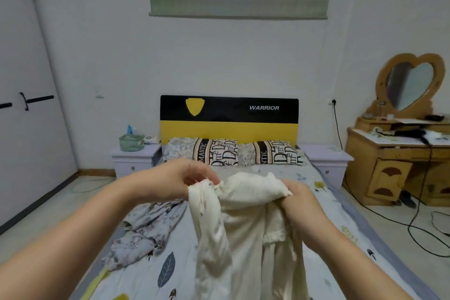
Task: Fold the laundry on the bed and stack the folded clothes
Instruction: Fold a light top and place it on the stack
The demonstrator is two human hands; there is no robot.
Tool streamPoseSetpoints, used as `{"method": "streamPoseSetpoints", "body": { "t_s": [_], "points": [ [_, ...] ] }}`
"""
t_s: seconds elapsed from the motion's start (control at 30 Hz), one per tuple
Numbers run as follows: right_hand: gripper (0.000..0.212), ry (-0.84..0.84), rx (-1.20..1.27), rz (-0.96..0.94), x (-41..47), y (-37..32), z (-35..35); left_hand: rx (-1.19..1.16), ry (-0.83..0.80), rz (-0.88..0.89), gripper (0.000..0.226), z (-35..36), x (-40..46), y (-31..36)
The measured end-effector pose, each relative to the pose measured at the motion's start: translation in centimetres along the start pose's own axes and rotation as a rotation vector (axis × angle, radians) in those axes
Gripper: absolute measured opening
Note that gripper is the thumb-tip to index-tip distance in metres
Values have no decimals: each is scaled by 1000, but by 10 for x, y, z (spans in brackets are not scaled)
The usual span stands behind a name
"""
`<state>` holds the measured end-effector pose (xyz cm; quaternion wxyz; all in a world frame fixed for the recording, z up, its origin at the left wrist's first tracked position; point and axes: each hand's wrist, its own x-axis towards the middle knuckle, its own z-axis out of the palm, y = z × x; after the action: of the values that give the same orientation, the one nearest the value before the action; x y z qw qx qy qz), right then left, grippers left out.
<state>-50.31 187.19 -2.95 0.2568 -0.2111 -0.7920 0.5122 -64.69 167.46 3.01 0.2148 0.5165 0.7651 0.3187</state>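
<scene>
We hold a cream garment (243,226) up over the bed (323,214), our left hand (187,180) pinching its top edge and our right hand (295,196) gripping the other side. Left of it, a floral garment (143,229) lies crumpled on the bed.

Cream garment (246,221) of soft, matt, crinkled cloth with a frayed edge; floral garment (143,231) of thin, limp printed fabric, rumpled on the smooth matt cotton-like bedsheet (323,204) printed with leaves. Headboard (229,119) smooth and faintly glossy in black and yellow, pillows (233,152) of printed cloth. Dressing table (394,165) of varnished, knotty yellowish wood with a glassy heart-shaped mirror (411,85); wardrobe (29,105) doors smooth matt white with black handles.
</scene>
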Motion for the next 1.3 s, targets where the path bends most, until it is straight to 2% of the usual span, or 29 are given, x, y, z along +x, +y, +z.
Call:
{"method": "streamPoseSetpoints", "body": {
  "t_s": [0.03, 0.1, 0.13, 0.2, 0.27, 0.33, 0.4, 0.47, 0.57, 0.63, 0.7, 0.77, 0.83, 0.9, 0.97, 1.03, 1.1, 1.3],
  "points": [
    [25, -3, -29, -34, 3, -9, 0, 136, -71, -67, 41, -1, -2, -1],
    [22, -21, -79, -100, 5, -23, 4, 250, -52, -138, 53, 2, -2, 4],
    [19, -25, -107, -128, 4, -29, 7, 220, 9, -105, 47, 8, 0, 8],
    [17, -15, -182, -177, 3, -38, 15, -26, 121, 5, 26, 27, 7, 18],
    [20, -29, -218, -201, 1, -47, 22, -244, 206, 40, 38, 48, 16, 26],
    [18, -44, -217, -204, 1, -50, 24, -356, 281, 37, 42, 61, 25, 31],
    [9, -38, -180, -195, 1, -48, 19, -413, 287, 18, 39, 64, 31, 34],
    [12, -26, -128, -196, -1, -39, 10, -392, 270, 23, 28, 62, 32, 37],
    [21, -27, -222, -208, -6, -20, 0, -226, 323, 56, 11, 59, 34, 34],
    [23, -95, -329, -174, -11, -1, -6, -223, 358, 67, 9, 56, 34, 33],
    [19, -202, -413, -107, -17, 17, -8, -299, 393, 73, 11, 50, 33, 31],
    [23, -272, -448, -28, -25, 36, -6, -472, 403, 69, 10, 42, 32, 28],
    [25, -252, -521, 25, -28, 51, -4, -630, 375, 71, 8, 34, 30, 25],
    [23, -172, -647, 53, -25, 56, -8, -675, 343, 64, 3, 28, 27, 18],
    [27, -79, -703, 65, -18, 52, -21, -664, 368, 38, 8, 23, 22, 7],
    [31, 2, -658, 88, -8, 48, -39, -677, 470, -1, 6, 15, 17, -4],
    [34, 73, -598, 97, 0, 42, -54, -633, 575, -47, 16, 7, 12, -19],
    [33, 211, -611, 48, 14, 19, -85, -86, 719, -198, 17, 2, 1, -51]
  ]
}}
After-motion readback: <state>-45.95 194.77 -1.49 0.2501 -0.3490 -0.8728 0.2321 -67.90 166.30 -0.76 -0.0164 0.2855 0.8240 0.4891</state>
